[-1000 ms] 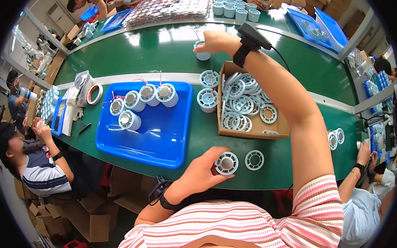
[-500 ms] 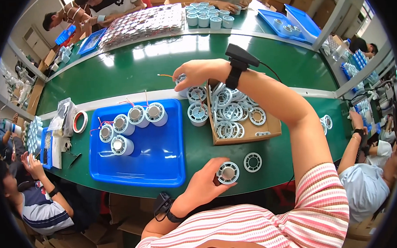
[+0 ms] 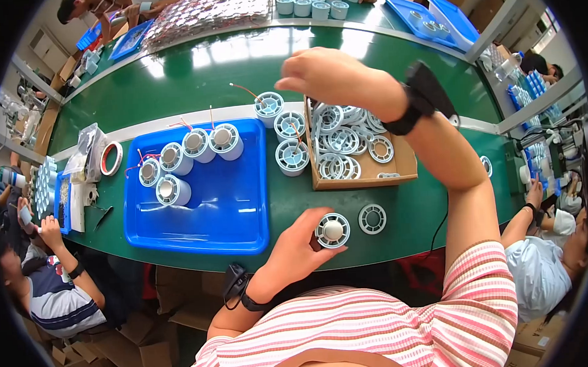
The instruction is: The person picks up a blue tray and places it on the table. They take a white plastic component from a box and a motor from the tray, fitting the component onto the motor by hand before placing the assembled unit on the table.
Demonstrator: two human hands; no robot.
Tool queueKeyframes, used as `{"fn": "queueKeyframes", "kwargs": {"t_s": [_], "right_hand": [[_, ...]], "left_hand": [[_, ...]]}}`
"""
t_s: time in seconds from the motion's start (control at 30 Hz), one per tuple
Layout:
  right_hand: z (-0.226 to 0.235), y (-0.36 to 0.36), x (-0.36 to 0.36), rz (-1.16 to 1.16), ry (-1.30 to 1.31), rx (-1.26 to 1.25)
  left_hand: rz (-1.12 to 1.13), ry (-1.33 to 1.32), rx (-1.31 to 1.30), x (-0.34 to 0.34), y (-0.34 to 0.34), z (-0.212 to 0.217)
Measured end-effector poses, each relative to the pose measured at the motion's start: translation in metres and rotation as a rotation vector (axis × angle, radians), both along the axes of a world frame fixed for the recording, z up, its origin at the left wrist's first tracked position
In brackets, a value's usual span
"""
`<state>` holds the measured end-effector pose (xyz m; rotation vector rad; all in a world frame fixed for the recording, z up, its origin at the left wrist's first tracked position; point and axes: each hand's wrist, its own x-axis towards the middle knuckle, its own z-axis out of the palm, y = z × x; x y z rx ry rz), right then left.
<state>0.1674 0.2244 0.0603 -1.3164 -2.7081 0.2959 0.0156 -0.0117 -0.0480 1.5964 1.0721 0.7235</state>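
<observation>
Nearest the viewer, the left hand steadies a pale round plastic spool with a grey centre upright on the green table, its fingers closed around the spool's left side; just to its right lies a single flat white spoked plastic ring. Beyond, a shallow blue plastic tray carries five pale upright spools with red wire leads, and three more spools stand between the tray and an open brown cardboard box heaped with spoked rings, too overlapped to count. Farthest, the right hand, a black device strapped at its wrist, hovers above the box with fingers pinched narrow; whether they grip anything cannot be told. Judged from this arrangement, the step goes best if the left hand keeps the spool level and still while a ring is brought squarely over its top.
</observation>
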Motion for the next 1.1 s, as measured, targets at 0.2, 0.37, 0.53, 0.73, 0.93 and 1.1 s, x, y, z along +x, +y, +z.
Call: {"fn": "queueKeyframes", "kwargs": {"t_s": [0.2,0.37,0.53,0.73,0.93,1.1], "right_hand": [[-0.027,-0.054,0.064,0.126,-0.16,-0.28],[-0.07,-0.08,0.083,0.122,-0.055,0.126],[-0.065,-0.078,0.101,0.184,0.148,0.24],[-0.055,-0.085,0.13,-0.205,0.508,-0.156],[-0.023,-0.168,0.139,-0.243,0.682,-0.202],[-0.071,-0.238,0.136,-0.233,0.586,-0.548]], "left_hand": [[-0.016,0.04,-0.018,0.0,0.0,0.003],[-0.021,0.025,0.076,0.005,-0.002,-0.004],[0.001,0.025,0.065,0.011,-0.006,-0.002],[0.007,0.041,-0.032,0.018,-0.007,-0.002],[0.054,-0.027,-0.129,0.008,-0.016,-0.003],[0.064,0.021,-0.009,0.009,-0.012,-0.005]]}}
